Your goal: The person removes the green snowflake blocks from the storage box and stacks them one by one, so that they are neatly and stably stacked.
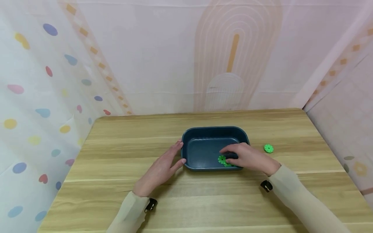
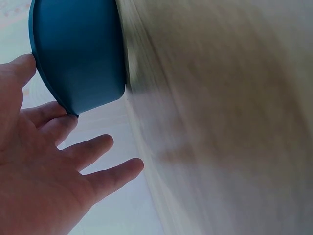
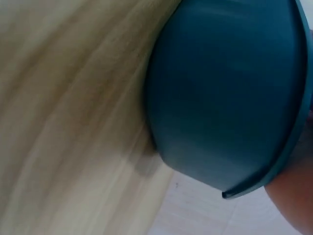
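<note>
Since the left hand [image 1: 161, 167] only rests some of its spread fingers against the left end of the dark blue tray [image 1: 201, 152] and grips nothing, the tray could skid across the table [image 1: 145, 136] if the right hand [image 1: 248, 156] pushed on its wall. That right hand reaches in over the tray's right end, thumb and forefinger loosely curved and apart, with nothing seen pinched between them; its remaining fingers are out of sight.

By the thumb, on the tray floor near the closer wall, lie green discs [image 1: 222, 159]. Being thin and seemingly overlapped, they may slip from the fingertips or lift in a clump. The hand covers part of them, so their number cannot be told. The right wrist view is mostly the tray's outer wall, the hand cut off at the edge.

Farther out, right of the tray, a loose green disc [image 1: 268, 148] lies on the table; a wide sweep of the right forearm could knock it away. A patterned curtain [image 1: 145, 48] hangs behind.
</note>
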`<move>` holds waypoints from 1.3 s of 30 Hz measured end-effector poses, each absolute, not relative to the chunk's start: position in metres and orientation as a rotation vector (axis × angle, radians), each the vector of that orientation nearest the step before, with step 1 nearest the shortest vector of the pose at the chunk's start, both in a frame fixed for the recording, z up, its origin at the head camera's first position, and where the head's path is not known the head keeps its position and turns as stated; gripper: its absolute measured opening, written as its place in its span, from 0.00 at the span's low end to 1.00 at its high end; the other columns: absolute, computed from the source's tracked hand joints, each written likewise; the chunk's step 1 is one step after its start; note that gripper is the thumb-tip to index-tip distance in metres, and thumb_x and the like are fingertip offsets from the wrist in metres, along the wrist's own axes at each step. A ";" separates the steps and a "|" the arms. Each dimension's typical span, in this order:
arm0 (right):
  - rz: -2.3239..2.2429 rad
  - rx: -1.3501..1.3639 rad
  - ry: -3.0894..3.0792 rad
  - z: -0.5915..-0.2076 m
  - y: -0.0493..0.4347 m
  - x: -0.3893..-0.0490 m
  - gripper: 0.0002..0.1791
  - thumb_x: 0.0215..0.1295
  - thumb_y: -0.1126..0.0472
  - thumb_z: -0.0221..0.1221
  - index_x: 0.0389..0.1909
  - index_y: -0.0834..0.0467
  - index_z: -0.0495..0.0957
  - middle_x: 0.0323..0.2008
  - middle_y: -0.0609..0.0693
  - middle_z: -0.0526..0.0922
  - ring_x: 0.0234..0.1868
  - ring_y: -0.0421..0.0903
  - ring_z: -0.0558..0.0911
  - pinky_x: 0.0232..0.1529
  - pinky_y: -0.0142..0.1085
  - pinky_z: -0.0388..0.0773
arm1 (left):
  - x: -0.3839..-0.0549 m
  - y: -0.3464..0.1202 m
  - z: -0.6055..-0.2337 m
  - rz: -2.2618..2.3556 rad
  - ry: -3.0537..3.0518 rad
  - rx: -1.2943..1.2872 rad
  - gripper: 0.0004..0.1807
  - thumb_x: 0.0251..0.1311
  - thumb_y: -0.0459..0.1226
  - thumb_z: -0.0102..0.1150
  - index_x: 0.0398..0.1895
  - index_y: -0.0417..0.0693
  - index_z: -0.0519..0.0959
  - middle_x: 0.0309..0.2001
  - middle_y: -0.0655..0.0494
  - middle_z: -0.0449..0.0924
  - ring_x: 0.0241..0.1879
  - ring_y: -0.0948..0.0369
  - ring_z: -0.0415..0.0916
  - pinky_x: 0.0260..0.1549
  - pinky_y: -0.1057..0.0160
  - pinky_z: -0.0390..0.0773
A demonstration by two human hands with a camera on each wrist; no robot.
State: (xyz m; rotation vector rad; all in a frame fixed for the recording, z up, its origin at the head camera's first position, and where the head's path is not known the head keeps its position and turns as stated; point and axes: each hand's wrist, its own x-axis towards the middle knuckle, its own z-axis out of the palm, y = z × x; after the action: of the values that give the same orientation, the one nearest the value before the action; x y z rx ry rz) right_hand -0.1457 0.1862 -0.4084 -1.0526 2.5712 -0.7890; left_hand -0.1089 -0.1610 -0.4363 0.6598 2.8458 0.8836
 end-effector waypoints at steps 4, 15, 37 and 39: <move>-0.702 -1.066 2.531 -0.411 0.181 -0.151 0.18 0.72 0.63 0.65 0.60 0.61 0.82 0.56 0.52 0.85 0.53 0.46 0.84 0.54 0.43 0.83 | -0.108 -0.161 -0.437 0.889 2.841 0.657 0.38 0.79 0.51 0.51 0.83 0.45 0.55 0.83 0.52 0.49 0.79 0.50 0.53 0.74 0.44 0.60; -0.606 -1.097 2.479 -0.415 0.169 -0.162 0.18 0.72 0.63 0.65 0.60 0.57 0.83 0.57 0.51 0.85 0.51 0.44 0.83 0.54 0.42 0.83 | -0.109 -0.161 -0.437 0.885 2.841 0.647 0.38 0.79 0.51 0.51 0.83 0.44 0.55 0.83 0.51 0.48 0.79 0.49 0.53 0.74 0.44 0.60; -0.653 -0.975 2.673 -0.430 0.145 -0.177 0.15 0.65 0.59 0.72 0.51 0.58 0.85 0.45 0.49 0.83 0.42 0.43 0.81 0.47 0.39 0.82 | -0.108 -0.159 -0.436 0.865 2.862 0.645 0.37 0.79 0.51 0.51 0.83 0.46 0.56 0.83 0.52 0.49 0.79 0.49 0.54 0.73 0.44 0.61; -0.661 -0.962 2.687 -0.429 0.144 -0.175 0.18 0.65 0.58 0.72 0.53 0.59 0.85 0.47 0.49 0.83 0.44 0.44 0.80 0.49 0.40 0.82 | -0.108 -0.159 -0.436 0.864 2.865 0.646 0.37 0.79 0.52 0.51 0.83 0.46 0.56 0.83 0.52 0.49 0.79 0.50 0.53 0.73 0.44 0.61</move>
State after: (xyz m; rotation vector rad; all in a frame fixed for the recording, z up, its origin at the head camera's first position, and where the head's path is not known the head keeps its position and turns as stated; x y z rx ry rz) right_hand -0.1754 0.1440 -0.4290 -0.9619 2.6872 -0.6606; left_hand -0.1077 -0.1593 -0.4357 0.6459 2.8648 0.8640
